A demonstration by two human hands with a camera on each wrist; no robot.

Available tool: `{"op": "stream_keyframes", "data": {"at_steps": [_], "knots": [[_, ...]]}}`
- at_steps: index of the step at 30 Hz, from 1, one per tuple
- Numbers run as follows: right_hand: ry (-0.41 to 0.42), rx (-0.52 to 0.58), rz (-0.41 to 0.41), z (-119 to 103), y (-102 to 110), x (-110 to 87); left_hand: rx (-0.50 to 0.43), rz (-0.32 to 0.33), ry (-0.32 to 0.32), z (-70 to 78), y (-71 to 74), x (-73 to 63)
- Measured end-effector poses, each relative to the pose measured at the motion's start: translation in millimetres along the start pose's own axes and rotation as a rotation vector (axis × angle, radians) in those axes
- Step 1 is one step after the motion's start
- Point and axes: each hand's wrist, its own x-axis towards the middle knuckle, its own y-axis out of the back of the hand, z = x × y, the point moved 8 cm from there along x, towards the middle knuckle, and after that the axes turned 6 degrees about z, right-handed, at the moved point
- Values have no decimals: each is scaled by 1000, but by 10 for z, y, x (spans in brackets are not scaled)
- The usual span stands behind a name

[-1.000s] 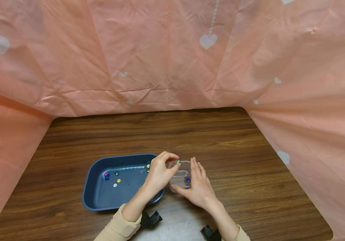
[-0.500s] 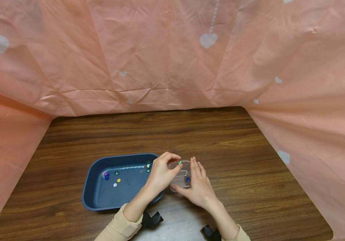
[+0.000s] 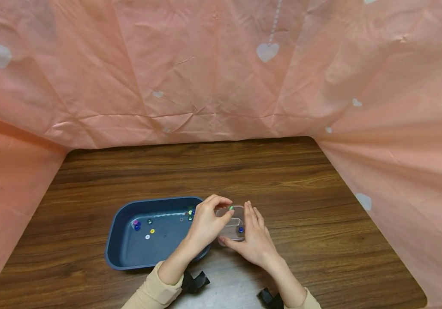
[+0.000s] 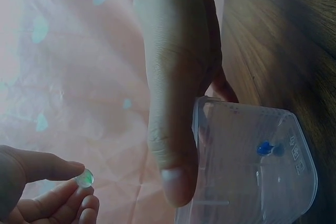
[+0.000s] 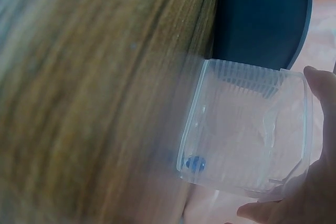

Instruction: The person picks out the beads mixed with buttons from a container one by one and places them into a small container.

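Note:
My left hand pinches a clear marble with a green swirl between thumb and fingertips. In the head view the marble is over the far part of a clear plastic box. My right hand holds this box, its thumb at the near side and its fingers extended along the right side. On the box's floor lies a small round blue piece, also visible through the wall in the right wrist view. The left hand covers part of the box's left side in the head view.
A dark blue tray stands left of the box, its right end partly behind my left hand and forearm. Several small purple, blue, yellow, white and green pieces are scattered in it. A pink curtain hangs around the wooden table.
My left hand has shifted slightly right over the box with the green marble, then stays nearly still. The right hand and the box hold their place.

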Motion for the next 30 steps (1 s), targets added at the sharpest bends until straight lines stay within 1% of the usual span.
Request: {"op": "stream_keyframes", "data": {"at_steps": [15, 22, 30], "knots": [[2, 1, 8, 3, 1, -1, 2, 32, -25, 27, 62, -5], [0, 13, 2, 5, 3, -4, 6, 27, -5, 27, 86, -20], [1, 8, 4, 6, 0, -3, -1, 29, -3, 22, 103, -25]]}}
